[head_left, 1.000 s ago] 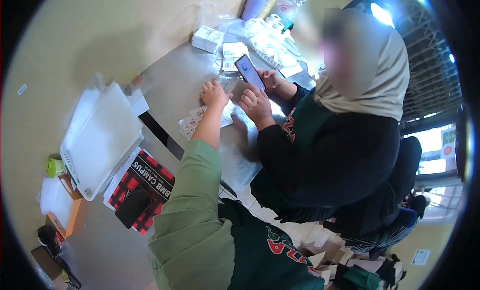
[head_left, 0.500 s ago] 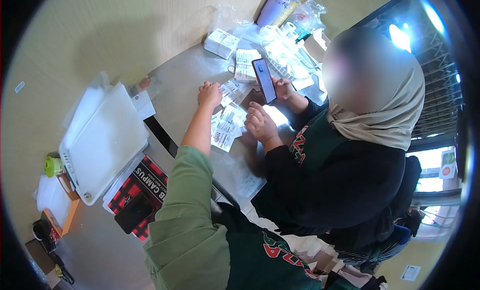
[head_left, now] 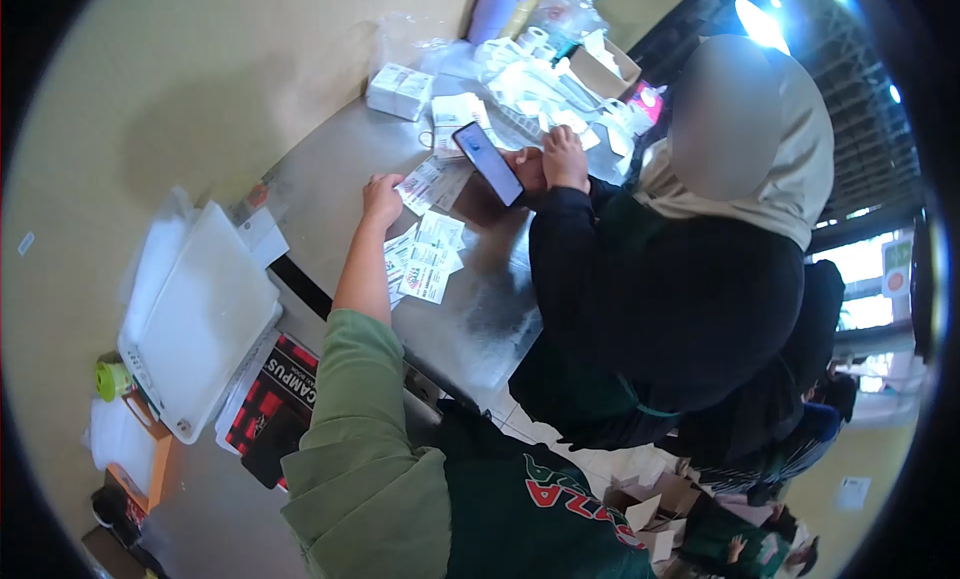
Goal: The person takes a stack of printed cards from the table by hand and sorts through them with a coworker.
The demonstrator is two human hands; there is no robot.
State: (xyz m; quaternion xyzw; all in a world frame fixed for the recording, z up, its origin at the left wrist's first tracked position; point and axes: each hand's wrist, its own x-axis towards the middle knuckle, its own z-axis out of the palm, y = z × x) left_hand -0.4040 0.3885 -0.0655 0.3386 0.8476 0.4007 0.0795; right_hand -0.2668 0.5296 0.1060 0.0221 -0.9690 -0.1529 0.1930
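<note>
My left hand (head_left: 381, 198) reaches over the metal table, its fingers closed at the near edge of a printed paper slip (head_left: 424, 186). More printed slips (head_left: 428, 271) lie overlapped beside my forearm. My right hand is out of view. Across from me a co-worker in a dark top holds a phone (head_left: 488, 164) with its lit screen tilted upward. The co-worker's hands (head_left: 563, 161) are together just behind the phone. Past the slips sit a banded bundle of slips (head_left: 457, 114) and a thicker stack (head_left: 400, 91).
Plastic bags, tape rolls and a cardboard box (head_left: 603, 67) crowd the table's far end. To my left are a white tray (head_left: 207, 319), a red and black book (head_left: 278, 389), a dark phone (head_left: 274, 447) and an orange holder (head_left: 152, 454). Another person is at lower right.
The view has shifted. The co-worker's free hand has moved from in front of the phone to beside the holding hand. My left hand stays at the slips.
</note>
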